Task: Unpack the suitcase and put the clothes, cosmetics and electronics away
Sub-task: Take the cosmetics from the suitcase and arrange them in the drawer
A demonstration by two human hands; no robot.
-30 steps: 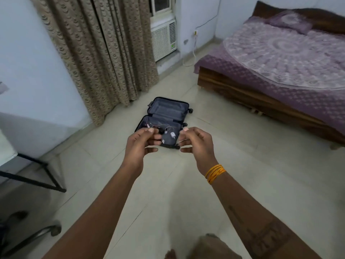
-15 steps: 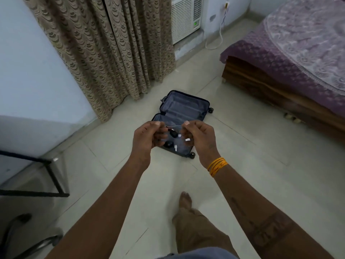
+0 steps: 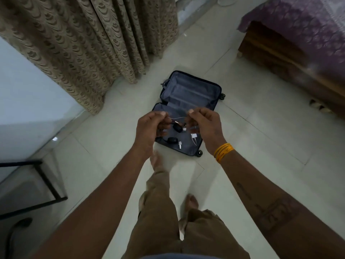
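A dark blue suitcase (image 3: 190,90) lies open on the tiled floor, its lid empty. The lower half holds small electronics: a thin pale wire (image 3: 177,118), two black pieces (image 3: 172,140), a white plug (image 3: 180,144) and a white adapter (image 3: 194,136). My left hand (image 3: 147,131) and my right hand (image 3: 207,128) are raised side by side in front of that lower half. On both, the fingers are curled with the thumb tip against the index finger. I see nothing plainly held in either. They hide part of the contents.
A patterned beige curtain (image 3: 84,43) hangs at the back left. A wooden bed (image 3: 276,49) with a purple cover stands at the right. A black metal frame (image 3: 48,184) stands low at the left. My legs and bare feet are just short of the suitcase.
I have walked toward the suitcase and tipped my view down, so it looks larger and nearer. Both hands stayed raised together in front of it, fingers curled.
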